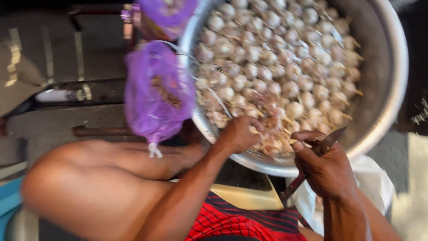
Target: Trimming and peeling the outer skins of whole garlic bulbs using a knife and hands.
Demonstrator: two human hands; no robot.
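your left hand (pixel 238 133) closes over garlic at the near rim of the wide metal basin (pixel 388 89); your right hand (pixel 323 165) grips a dark knife (pixel 330 140). most pale whole garlic bulbs (pixel 276 62) look untrimmed.

Left hand (pixel 238 133) curled, reaching forward; right hand (pixel 324 166) clenched, thumb up

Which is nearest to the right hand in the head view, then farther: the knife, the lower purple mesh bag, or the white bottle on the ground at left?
From the right hand:
1. Knife, held in that hand, blade pointing up toward the big metal basin's rim.
2. Lower purple mesh bag, left of the basin.
3. White bottle, far left on the ground.
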